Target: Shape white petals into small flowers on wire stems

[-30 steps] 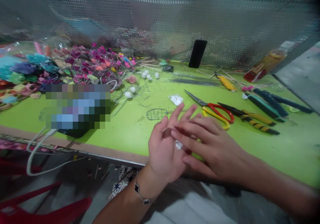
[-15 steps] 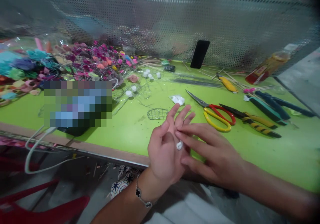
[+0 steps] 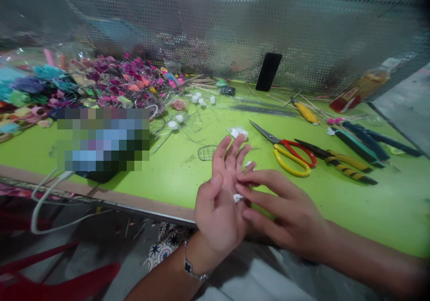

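Observation:
My left hand [image 3: 223, 202] is turned palm up above the table's front edge, its fingers spread and reaching away from me. A small white piece [image 3: 238, 198] rests against the palm. From the right, my right hand [image 3: 278, 202] reaches over with its fingertips at the palm and around that piece; whether they pinch it is hard to make out. Beyond the left fingertips lies a small white heap [image 3: 239, 133]. Partly behind the left hand is a wire mesh oval [image 3: 205, 152]. Another white bit [image 3: 248, 164] shows by the left little finger.
Scissors [image 3: 292, 155], striped pliers [image 3: 349, 169] and more tools [image 3: 363, 146] lie right. A phone [image 3: 268, 72] leans on the mesh panel near a tilted bottle [image 3: 363, 88]. Colourful flower pieces [image 3: 124, 79] are heaped left, behind a blurred-out device [image 3: 104, 148] with a white cable [image 3: 43, 202].
My left hand has opened wider and shifted slightly left, its fingers more upright. The white piece has moved a little left with the palm. My right hand stays nearly in place.

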Demonstrator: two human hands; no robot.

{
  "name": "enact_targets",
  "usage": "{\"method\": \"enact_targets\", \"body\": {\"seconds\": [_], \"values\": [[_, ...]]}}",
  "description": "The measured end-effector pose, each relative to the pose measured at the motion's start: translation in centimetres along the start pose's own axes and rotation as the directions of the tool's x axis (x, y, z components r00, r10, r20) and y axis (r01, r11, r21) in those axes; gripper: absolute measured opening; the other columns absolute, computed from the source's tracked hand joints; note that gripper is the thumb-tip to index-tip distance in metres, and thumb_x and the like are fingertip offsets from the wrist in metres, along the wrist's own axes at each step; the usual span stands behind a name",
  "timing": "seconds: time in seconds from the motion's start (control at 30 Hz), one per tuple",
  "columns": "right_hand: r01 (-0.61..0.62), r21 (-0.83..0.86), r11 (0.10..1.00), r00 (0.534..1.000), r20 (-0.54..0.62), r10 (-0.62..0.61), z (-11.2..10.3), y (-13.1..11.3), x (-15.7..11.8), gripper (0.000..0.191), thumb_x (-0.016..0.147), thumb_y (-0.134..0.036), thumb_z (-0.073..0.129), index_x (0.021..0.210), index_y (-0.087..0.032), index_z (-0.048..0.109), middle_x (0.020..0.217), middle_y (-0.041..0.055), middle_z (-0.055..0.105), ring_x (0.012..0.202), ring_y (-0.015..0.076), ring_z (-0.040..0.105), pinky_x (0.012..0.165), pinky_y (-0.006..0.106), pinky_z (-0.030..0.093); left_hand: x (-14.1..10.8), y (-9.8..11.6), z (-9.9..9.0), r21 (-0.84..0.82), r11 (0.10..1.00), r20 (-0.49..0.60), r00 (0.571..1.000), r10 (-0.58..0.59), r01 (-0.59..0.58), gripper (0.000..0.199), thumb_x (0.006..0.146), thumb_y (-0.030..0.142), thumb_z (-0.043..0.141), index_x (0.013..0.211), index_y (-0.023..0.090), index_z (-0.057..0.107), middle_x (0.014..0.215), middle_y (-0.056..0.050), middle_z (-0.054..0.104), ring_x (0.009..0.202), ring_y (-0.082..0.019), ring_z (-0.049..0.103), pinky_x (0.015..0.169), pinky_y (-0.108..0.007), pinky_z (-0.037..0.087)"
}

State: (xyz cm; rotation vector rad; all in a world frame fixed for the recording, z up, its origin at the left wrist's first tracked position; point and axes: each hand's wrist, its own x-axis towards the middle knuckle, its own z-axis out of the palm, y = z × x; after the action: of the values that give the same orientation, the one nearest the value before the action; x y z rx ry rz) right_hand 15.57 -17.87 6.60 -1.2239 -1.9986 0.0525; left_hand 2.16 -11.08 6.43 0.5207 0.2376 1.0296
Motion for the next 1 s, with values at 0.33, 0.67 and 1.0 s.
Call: {"method": "enact_targets", "body": {"seconds": [0.33, 0.67, 1.0], "values": [[-0.299, 0.552, 0.778, 0.946, 0.065, 0.317, 0.7, -0.7, 0.2, 0.012, 0.094, -0.019, 0.087, 0.104, -0.022, 0.080, 0.098, 0.0015, 0.082, 0.089, 0.0119, 0.078, 0.085, 0.020, 0.062, -1.1, -1.1, 0.8, 0.414, 0.844, 0.036, 0.933, 0.358, -0.340, 0.058, 0.101, 0.066, 0.052, 0.144, 0.028, 0.058, 0.159, -0.009, 0.056, 0.158, -0.034, 0.040, 0.132, -0.049, 0.027], [-0.350, 0.508, 0.787, 0.907, -0.028, 0.421, -0.7, 0.7, -0.4, 0.021, 0.092, -0.020, 0.088, 0.109, -0.031, 0.081, 0.098, 0.0005, 0.083, 0.089, 0.0180, 0.079, 0.083, 0.031, 0.064, -0.9, -0.8, -0.9, 0.313, 0.946, 0.032, 0.996, 0.080, -0.086, 0.035, 0.099, 0.049, 0.072, 0.126, 0.027, 0.071, 0.123, -0.006, 0.067, 0.116, -0.024, 0.063, 0.106, -0.039, 0.051], [-0.117, 0.193, 0.974, 0.975, -0.165, 0.150, -2.5, 1.6, 0.2, 0.036, 0.091, -0.013, 0.087, 0.120, -0.033, 0.078, 0.094, 0.0014, 0.084, 0.086, 0.0229, 0.077, 0.079, 0.037, 0.063, -0.9, 0.3, -2.4, 0.296, 0.926, -0.037, 0.971, -0.235, 0.235, 0.013, 0.085, 0.023, 0.095, 0.094, 0.022, 0.086, 0.091, -0.002, 0.084, 0.082, -0.012, 0.077, 0.079, -0.021, 0.060]]}}
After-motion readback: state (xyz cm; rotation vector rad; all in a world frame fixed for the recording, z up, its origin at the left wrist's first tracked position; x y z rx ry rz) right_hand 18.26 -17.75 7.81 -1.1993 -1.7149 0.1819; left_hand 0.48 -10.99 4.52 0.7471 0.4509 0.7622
